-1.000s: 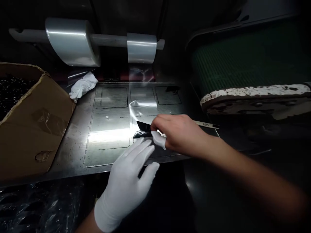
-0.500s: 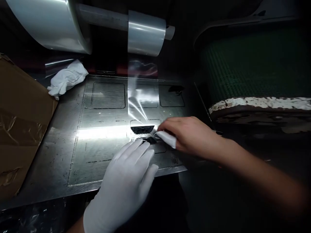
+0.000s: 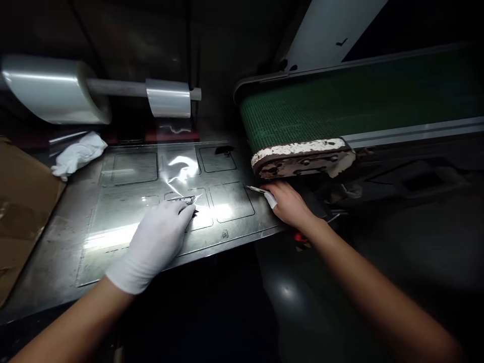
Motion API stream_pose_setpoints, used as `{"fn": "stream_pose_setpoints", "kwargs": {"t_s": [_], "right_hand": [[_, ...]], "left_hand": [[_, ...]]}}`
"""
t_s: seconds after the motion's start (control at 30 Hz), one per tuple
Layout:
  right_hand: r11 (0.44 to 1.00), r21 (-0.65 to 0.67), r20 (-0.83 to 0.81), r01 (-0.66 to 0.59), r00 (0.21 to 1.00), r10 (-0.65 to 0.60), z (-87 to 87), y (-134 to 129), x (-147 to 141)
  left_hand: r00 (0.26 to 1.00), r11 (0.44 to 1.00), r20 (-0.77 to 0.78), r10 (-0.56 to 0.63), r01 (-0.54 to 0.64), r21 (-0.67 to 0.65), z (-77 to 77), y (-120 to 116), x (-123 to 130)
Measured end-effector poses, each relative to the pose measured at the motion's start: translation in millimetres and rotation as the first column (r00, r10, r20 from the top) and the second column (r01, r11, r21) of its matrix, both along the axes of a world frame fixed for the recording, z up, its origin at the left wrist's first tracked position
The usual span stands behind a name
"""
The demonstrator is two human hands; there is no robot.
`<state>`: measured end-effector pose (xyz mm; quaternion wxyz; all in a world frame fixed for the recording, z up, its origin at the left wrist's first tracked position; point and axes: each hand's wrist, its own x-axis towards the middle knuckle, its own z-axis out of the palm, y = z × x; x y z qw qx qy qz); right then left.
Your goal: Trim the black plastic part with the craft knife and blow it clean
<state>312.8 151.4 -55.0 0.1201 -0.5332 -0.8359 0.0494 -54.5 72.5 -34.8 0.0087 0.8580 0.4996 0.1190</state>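
Note:
My left hand (image 3: 162, 229), in a white glove, has its fingers bent over a small dark part (image 3: 183, 200) at the end of a clear film strip (image 3: 177, 164). Part and film lie on the metal plate (image 3: 124, 201), and the fingers hide some of both. Near the plate's right edge is my right hand (image 3: 285, 201), bare but for a white cover on one finger. It is closed on a thin, pale pointed tool (image 3: 259, 189), whose tip points left over the plate.
A large film roll (image 3: 45, 91) and a small one (image 3: 170, 98) hang on a bar behind. A white cloth (image 3: 79, 154) and a cardboard box (image 3: 26, 212) are at the left. The green conveyor (image 3: 302, 113) stands at the right, close above my right hand.
My right hand has moved right, away from the dark part, and now has the thin tool in it. My left fingers have curled in over the part. The view has swung right, showing more conveyor.

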Motion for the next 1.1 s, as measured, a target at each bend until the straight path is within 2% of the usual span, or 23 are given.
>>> {"fn": "stream_pose_setpoints", "kwargs": {"t_s": [0.07,0.2,0.3,0.37,0.47,0.57,0.63,0.67,0.8,0.93,1.0,1.1], "right_hand": [[0.999,0.013,-0.058,-0.036,0.998,0.037,1.4,-6,-4],[0.993,0.031,-0.218,-0.114,0.969,0.118,6.4,-35,-21],[0.967,0.019,-0.355,-0.254,0.902,0.244,12.4,-52,-45],[0.931,0.003,-0.388,-0.365,0.858,0.337,16.6,-55,-65],[0.884,-0.036,-0.321,-0.465,0.843,0.431,24.1,-48,-99],[0.861,-0.059,-0.184,-0.504,0.854,0.487,34.3,-36,-134],[0.843,-0.078,-0.091,-0.532,0.846,0.525,41.6,-29,-157],[0.834,-0.094,-0.051,-0.544,0.839,0.542,44.9,-26,-168],[0.804,-0.171,0.043,-0.570,0.811,0.584,52.9,-20,-199],[0.805,-0.204,0.079,-0.557,0.811,0.580,54.6,-18,-195],[0.815,-0.189,0.096,-0.547,0.816,0.570,54.9,-16,-175],[0.840,-0.159,0.100,-0.518,0.838,0.536,54.7,-13,-125]], "left_hand": [[1.000,0.999,0.008,0.018,-0.018,0.028,0.8,-7,0],[0.998,1.000,0.049,0.024,-0.025,0.014,-6.6,-32,0],[0.995,0.999,0.092,0.040,-0.041,0.005,-13.6,-51,-1],[0.985,0.999,0.169,0.037,-0.036,-0.004,-15.6,-61,-6],[0.910,0.998,0.413,0.027,-0.045,0.035,-13.9,-72,-22],[0.815,0.965,0.566,0.127,-0.233,0.118,-8.2,-73,-46],[0.809,0.930,0.541,0.231,-0.346,0.121,-3.3,-67,-59],[0.822,0.925,0.503,0.269,-0.366,0.104,-1.0,-62,-64],[0.892,0.955,0.352,0.285,-0.297,-0.020,3.7,-40,-65],[0.918,0.967,0.304,0.253,-0.236,-0.092,-0.7,-29,-58],[0.919,0.967,0.303,0.251,-0.228,-0.110,-3.6,-28,-58],[0.918,0.970,0.314,0.241,-0.215,-0.116,-5.9,-28,-60]]}}
